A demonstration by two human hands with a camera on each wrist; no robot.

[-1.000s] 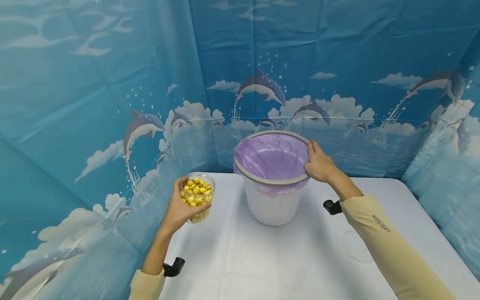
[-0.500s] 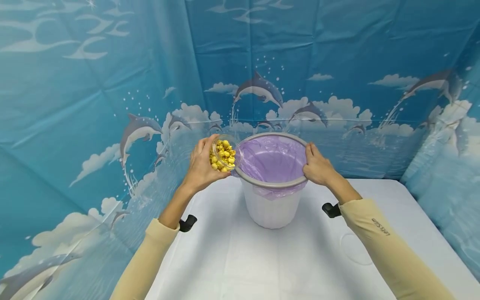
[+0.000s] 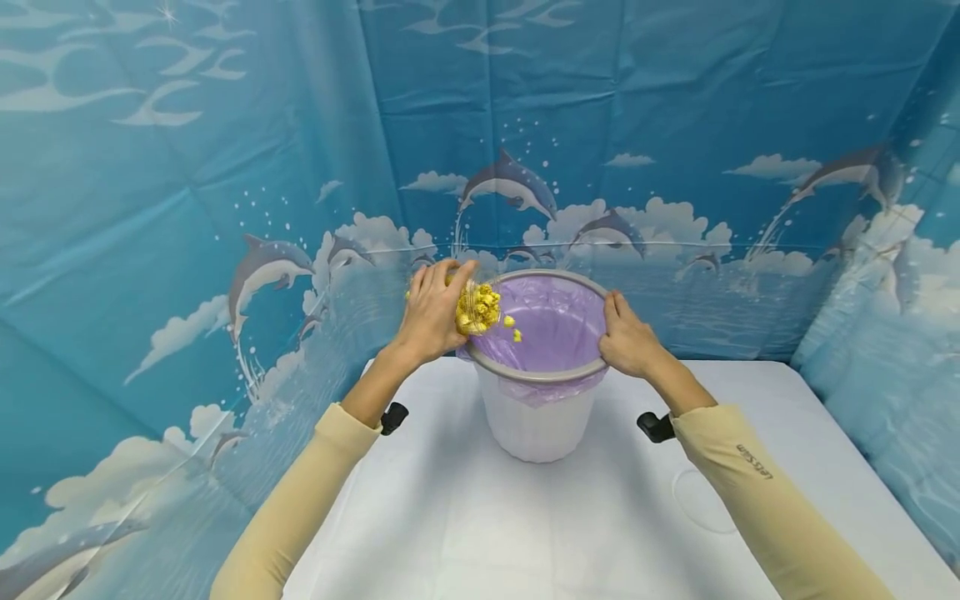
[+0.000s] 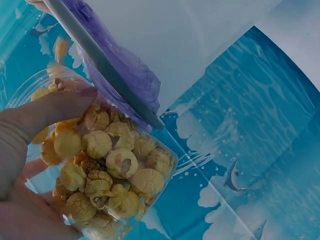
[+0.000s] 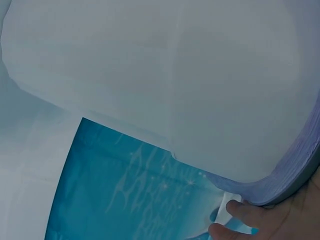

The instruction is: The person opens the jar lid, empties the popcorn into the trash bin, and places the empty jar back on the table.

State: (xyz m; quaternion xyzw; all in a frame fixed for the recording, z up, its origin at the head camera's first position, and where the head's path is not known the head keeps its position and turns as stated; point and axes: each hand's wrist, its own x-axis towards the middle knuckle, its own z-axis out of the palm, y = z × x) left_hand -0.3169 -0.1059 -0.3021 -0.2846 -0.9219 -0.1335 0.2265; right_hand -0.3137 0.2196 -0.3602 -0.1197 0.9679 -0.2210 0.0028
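My left hand [image 3: 433, 315] grips a clear plastic jar [image 4: 167, 155] of yellow popcorn [image 3: 477, 308], tipped on its side with the mouth over the left rim of a white trash can [image 3: 536, 421]. A couple of loose popcorn pieces [image 3: 517, 335] are in the air just past the jar's mouth, above the can's opening. A purple trash bag [image 3: 551, 329] lines the can and folds over its grey rim [image 4: 107, 67]. On the right side my right hand [image 3: 630, 337] grips that rim, thumb and fingers around the edge and the bag.
The can stands on a white-covered table [image 3: 495, 533] toward its back edge. A thin pale ring [image 3: 701, 500] lies on the right of the table. Blue dolphin-print curtains [image 3: 420, 125] hang close behind and at both sides.
My left hand has carried the popcorn jar right and up to the can's rim and tilted it from upright onto its side. Popcorn now falls out. My right hand stays on the rim.
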